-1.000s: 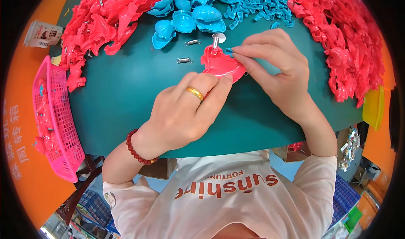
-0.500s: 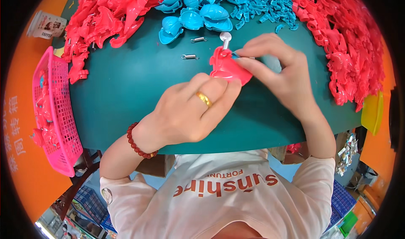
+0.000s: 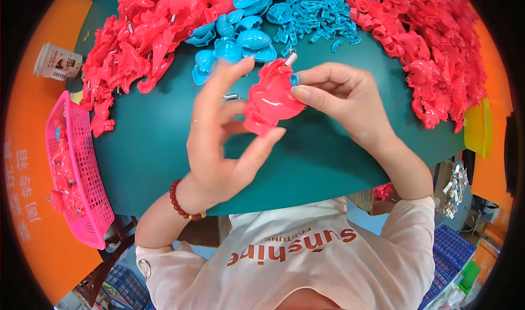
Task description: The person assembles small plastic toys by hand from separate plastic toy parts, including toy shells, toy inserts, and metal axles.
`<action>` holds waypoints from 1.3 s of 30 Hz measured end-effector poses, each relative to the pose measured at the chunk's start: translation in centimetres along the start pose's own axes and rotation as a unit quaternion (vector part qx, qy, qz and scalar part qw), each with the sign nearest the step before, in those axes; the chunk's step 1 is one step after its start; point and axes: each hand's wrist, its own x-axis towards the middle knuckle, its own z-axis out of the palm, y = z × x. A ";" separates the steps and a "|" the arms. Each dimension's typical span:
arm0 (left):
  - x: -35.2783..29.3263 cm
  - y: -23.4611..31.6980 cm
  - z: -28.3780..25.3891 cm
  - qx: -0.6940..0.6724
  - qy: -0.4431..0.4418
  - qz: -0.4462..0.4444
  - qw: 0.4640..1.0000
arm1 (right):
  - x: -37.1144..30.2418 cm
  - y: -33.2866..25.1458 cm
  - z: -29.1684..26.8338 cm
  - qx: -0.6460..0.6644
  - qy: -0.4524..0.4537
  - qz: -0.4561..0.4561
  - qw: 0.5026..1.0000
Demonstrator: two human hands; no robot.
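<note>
Shell (image 3: 272, 97) meets, at its right edge, a blue piece (image 3: 295, 80) pinched by right hand (image 3: 353, 105), left hand (image 3: 215, 140) spread, digits well apart.

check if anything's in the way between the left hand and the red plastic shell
Nothing visible stands between them: the left hand is spread around the red plastic shell's left side, though whether it touches is unclear. The right hand pinches a small blue piece at the right edge.

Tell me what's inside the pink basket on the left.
Inside the pink basket are shiny red plastic pieces and a bit of blue. Whatever lies beneath the top pieces is covered and cannot be seen.
</note>
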 end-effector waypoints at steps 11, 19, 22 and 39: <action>1.1 0.3 -1.0 -0.339 0.004 -0.405 0.849 | 0.3 1.0 0.1 -0.084 0.011 -0.063 0.994; 1.0 -0.8 -2.0 -0.505 -0.050 -0.430 0.747 | 0.0 0.6 -0.2 -0.057 -0.012 -0.060 0.996; 1.2 -0.9 -2.1 -0.509 -0.059 -0.430 0.743 | 0.0 0.6 -0.5 -0.073 -0.002 -0.066 0.995; 0.6 -1.6 -2.5 -0.519 -0.113 -0.449 0.718 | 6.7 -1.6 -5.2 -0.420 0.058 -0.214 0.880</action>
